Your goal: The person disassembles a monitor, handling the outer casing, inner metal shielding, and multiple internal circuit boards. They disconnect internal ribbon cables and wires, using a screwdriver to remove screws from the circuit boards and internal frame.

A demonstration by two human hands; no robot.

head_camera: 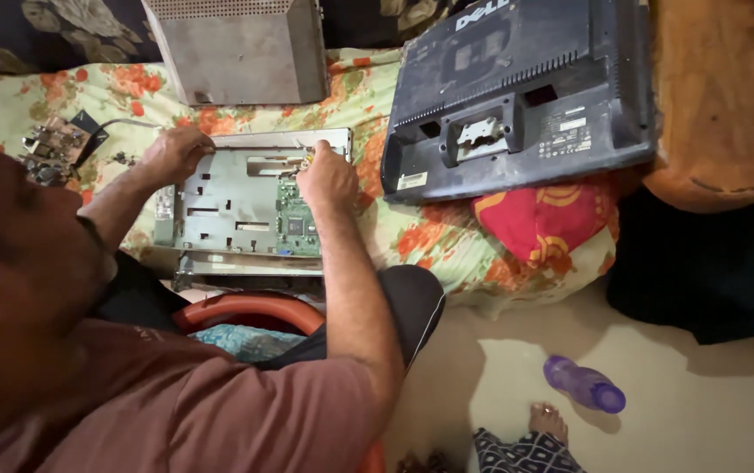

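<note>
Grey sheet metal makes up the monitor chassis (237,206), which lies flat on the flowered bedspread (412,236) in front of the seated person. Both forearms reach forward over it. The left hand (175,153) rests at the chassis's upper left corner, fingers curled down onto the edge; whether it grips anything there I cannot tell. The right hand (326,175) sits at the chassis's upper right corner, fingers bunched together and pinching something small and yellowish that is too small to make out. The chassis is a pale plate with rectangular slots, and a green circuit board (296,223) is mounted at its right side. Right of the chassis lies a dark plastic monitor back cover (517,96), inner side down. Beyond the chassis stands a perforated metal shield (241,52). Left of the chassis sits a small brown circuit board (51,149). A purple bottle (584,384) lies on the floor, well apart from the chassis.
</note>
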